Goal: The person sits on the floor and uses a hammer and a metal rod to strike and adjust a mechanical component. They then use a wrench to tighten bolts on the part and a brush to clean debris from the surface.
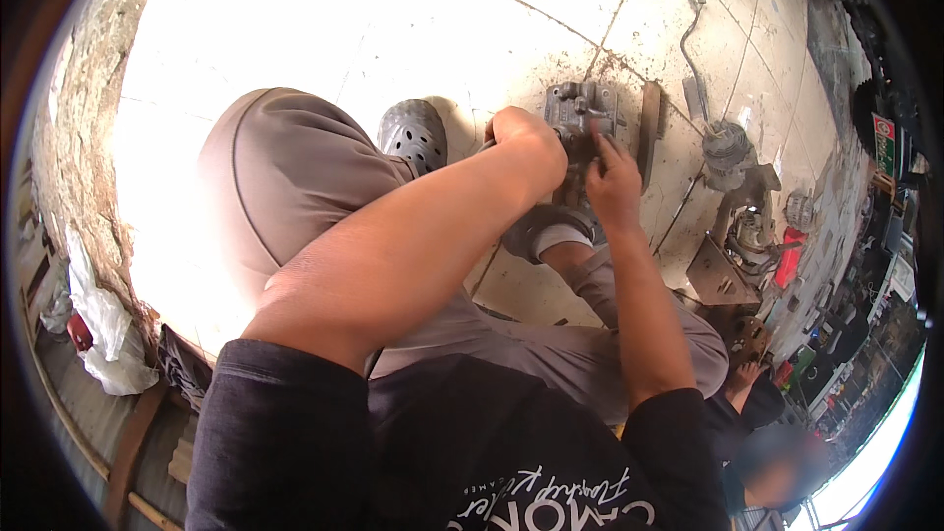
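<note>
On the tiled floor [344, 20], toward its right edge, one grey metal casting [580, 98], left hand [528, 143] curled at its near side, grip hidden, right hand [616, 182] with fingers at it, cannot tell whether grasping, one bar [650, 123] just beside, one round part [726, 145] farther right

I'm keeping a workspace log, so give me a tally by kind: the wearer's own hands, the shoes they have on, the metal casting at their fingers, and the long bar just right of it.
Left hand, right hand: 2
Grey clog, partly hidden dark shoe: 2
Metal casting: 1
Long bar: 1
Total: 6
</note>
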Tool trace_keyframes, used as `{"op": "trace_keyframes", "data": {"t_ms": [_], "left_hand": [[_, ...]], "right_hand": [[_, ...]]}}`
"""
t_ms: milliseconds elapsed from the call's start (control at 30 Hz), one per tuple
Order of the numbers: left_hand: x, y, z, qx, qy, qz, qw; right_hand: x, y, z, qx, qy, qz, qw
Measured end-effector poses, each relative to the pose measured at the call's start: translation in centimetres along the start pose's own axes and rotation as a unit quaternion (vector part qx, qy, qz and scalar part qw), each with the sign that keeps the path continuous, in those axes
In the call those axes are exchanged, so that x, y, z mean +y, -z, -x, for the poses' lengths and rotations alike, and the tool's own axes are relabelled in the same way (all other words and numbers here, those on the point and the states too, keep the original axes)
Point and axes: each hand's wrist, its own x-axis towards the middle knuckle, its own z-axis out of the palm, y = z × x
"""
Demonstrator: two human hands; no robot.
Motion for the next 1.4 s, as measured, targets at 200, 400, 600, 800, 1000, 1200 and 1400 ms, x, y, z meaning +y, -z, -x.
{"op": "trace_keyframes", "data": {"t_ms": [200,400,600,800,1000,1200,1400], "left_hand": [[-0.2,0.7,0.4,-0.025,0.019,0.017,0.999],[-0.3,0.7,0.0,-0.028,0.011,0.007,1.000],[-0.3,0.7,-0.7,-0.006,0.007,0.025,1.000],[-0.5,0.9,-0.1,-0.009,0.002,0.009,1.000],[-0.2,0.4,0.0,0.003,-0.002,-0.010,1.000],[-0.2,1.0,0.2,-0.018,0.004,-0.009,1.000],[0.2,0.7,-0.4,-0.013,-0.001,-0.010,1.000]], "right_hand": [[0.7,-3.0,2.7,-0.063,0.015,0.114,0.991],[0.2,-4.3,-0.1,-0.086,-0.024,0.143,0.986],[-0.1,-3.5,1.1,-0.134,-0.054,0.152,0.978],[-0.7,-2.6,0.9,-0.163,-0.063,0.147,0.974],[-1.4,-3.9,-0.2,-0.154,-0.137,0.112,0.972],[-2.0,-1.5,2.3,-0.236,-0.087,0.210,0.945],[-1.5,-1.6,-1.8,-0.230,-0.098,0.170,0.953]]}}
